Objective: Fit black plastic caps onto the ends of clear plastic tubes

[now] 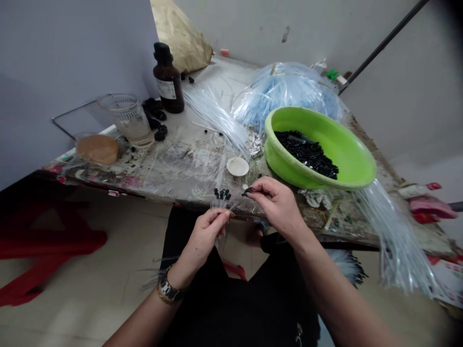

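Observation:
My left hand [208,231] is closed round a small bunch of thin clear plastic tubes [223,205], held upright at the table's front edge. Several of them carry small black tips [222,193]. Just to the right, my right hand [277,200] pinches a small black piece [247,192] between thumb and fingertips, apart from the bunch. Behind my hands lies a small round white dish [238,166]. A green basin [321,144] stands beyond my right hand, with many small black pieces [307,154] inside.
On the left of the worn table [173,168] stand a glass jug [130,120], a brown bottle [168,79] and a round tan lid [97,148]. Bundles of clear tubing [289,91] lie at the back; more tubing [398,236] hangs over the right edge. A red stool [54,241] is below left.

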Tool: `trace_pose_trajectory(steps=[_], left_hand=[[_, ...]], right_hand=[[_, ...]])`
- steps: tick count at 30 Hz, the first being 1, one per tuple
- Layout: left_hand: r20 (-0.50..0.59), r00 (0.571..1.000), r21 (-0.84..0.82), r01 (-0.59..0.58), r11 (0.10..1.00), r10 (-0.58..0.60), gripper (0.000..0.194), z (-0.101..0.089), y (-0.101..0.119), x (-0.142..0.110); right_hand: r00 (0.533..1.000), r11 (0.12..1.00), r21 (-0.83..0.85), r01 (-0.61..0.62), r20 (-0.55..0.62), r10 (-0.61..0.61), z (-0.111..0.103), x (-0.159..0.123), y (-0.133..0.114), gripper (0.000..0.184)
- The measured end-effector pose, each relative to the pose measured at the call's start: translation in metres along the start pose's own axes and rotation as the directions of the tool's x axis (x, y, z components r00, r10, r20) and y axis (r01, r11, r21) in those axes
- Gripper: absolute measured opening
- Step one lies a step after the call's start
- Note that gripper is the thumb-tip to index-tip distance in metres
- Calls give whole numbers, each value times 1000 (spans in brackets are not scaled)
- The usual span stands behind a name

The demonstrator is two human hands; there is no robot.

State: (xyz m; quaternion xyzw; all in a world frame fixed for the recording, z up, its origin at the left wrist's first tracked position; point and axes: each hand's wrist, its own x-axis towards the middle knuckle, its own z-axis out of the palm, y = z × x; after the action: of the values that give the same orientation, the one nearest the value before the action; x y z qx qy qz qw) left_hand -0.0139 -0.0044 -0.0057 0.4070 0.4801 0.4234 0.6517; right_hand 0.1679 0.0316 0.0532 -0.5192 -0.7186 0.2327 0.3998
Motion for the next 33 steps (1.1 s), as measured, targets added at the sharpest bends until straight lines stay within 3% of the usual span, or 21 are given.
trace_pose_trajectory(steps=[6,17,33], left_hand=[[35,999,44,-13,999,11,23,3,1,-1],[61,998,68,-30,997,26,21,5,2,-3],[72,995,136,-73,988,64,20,4,3,-4]], right_hand=[[995,996,37,-85,57,83,-6,-17,-6,14],[987,987,80,-139,86,132,-6,-24,-6,13],[989,997,0,-74,128,74,-8,-27,-8,16]])
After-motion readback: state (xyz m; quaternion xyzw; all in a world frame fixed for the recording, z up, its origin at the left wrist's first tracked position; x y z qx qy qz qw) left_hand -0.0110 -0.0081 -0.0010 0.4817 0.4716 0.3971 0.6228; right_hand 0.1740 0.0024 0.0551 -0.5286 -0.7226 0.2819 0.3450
